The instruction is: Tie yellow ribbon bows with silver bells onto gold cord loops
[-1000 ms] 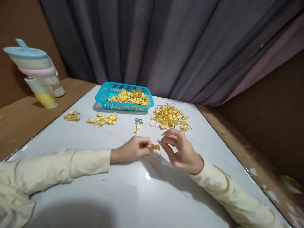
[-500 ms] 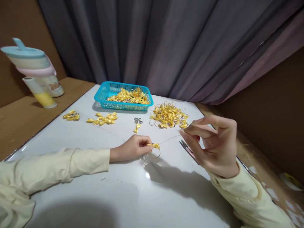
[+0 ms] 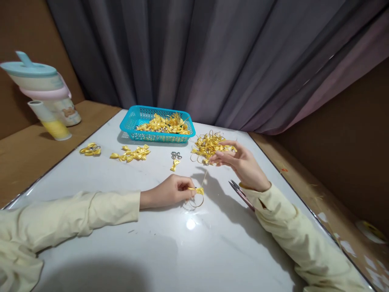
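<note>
My left hand (image 3: pixel 174 190) rests low over the white table, its thumb and fingers pinching a small yellow satin bow (image 3: pixel 199 190). A thin gold ring-shaped loop (image 3: pixel 197 200) hangs beneath that bow. From the bow a fine thread (image 3: pixel 204 177) rises towards the fingertips of my right hand (image 3: pixel 240 162). That hand is raised in front of the finished-looking bow pile, index finger extended, the lower fingertips together at the thread's upper end; the exact pinch is partly hidden. Small thread snips (image 3: pixel 241 194) lie under the right wrist. A single yellow bow (image 3: pixel 174 164) and several silver beads (image 3: pixel 176 155) lie beyond my left hand.
A blue basket (image 3: pixel 127 125) of yellow bows stands at the back. Looped bows are heaped in a pile (image 3: pixel 209 144) to its right. Loose bows (image 3: pixel 133 153) and a yellow bundle (image 3: pixel 90 149) lie left. A tumbler (image 3: pixel 45 89) and a yellow-white cylinder (image 3: pixel 51 121) stand far left.
My right hand has moved left and away from me, towards the bow pile, uncovering more of the snips. The thread now runs steeply upward. My left hand stays on the bow.
</note>
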`<action>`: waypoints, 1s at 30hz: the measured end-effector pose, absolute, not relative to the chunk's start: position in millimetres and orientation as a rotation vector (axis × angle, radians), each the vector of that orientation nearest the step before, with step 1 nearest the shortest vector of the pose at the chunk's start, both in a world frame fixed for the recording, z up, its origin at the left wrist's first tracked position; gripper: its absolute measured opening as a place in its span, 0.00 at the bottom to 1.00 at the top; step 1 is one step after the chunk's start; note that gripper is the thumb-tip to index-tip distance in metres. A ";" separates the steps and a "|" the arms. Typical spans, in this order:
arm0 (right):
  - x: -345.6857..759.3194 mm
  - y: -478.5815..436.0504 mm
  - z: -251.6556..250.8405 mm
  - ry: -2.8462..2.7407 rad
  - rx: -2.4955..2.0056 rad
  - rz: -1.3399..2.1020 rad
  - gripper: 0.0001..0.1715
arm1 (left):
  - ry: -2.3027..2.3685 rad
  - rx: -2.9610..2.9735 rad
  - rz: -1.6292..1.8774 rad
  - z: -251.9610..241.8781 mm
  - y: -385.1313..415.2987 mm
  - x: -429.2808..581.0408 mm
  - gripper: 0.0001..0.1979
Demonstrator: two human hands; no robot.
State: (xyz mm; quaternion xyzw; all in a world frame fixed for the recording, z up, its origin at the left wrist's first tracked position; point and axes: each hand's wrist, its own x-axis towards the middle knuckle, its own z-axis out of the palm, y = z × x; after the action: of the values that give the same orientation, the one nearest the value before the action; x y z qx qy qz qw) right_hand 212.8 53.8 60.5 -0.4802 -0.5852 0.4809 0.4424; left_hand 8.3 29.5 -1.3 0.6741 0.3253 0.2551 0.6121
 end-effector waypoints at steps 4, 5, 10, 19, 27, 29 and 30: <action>208.4 59.3 50.2 -0.986 -1.233 1.718 0.12 | 0.754 1.580 0.565 -0.1 29.6 8.2 0.07; 207.6 59.2 48.7 -0.928 -1.228 1.775 0.13 | 0.757 1.584 0.556 0.4 29.6 8.3 0.07; 203.2 53.9 45.1 -0.928 -1.115 1.946 0.14 | 0.753 1.578 0.540 1.1 29.7 8.9 0.07; 198.8 29.4 48.1 -1.267 -1.225 1.844 0.12 | 0.715 1.543 0.579 1.4 29.4 8.2 0.07; 199.3 9.4 42.3 -1.771 -1.464 1.275 0.20 | 0.686 1.538 0.593 0.4 29.0 6.9 0.07; 198.8 6.5 38.5 -1.855 -1.478 1.253 0.20 | 0.671 1.546 0.594 0.4 29.1 6.8 0.08; 198.6 5.5 36.8 -1.850 -1.465 1.310 0.20 | 0.669 1.550 0.592 0.6 29.1 6.8 0.08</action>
State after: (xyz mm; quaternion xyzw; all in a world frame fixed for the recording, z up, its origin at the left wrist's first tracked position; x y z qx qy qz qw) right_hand 198.6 5.5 36.8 -0.5296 -0.6688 0.4734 0.2193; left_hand 6.8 29.1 0.6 0.6757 0.2917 0.2583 0.6258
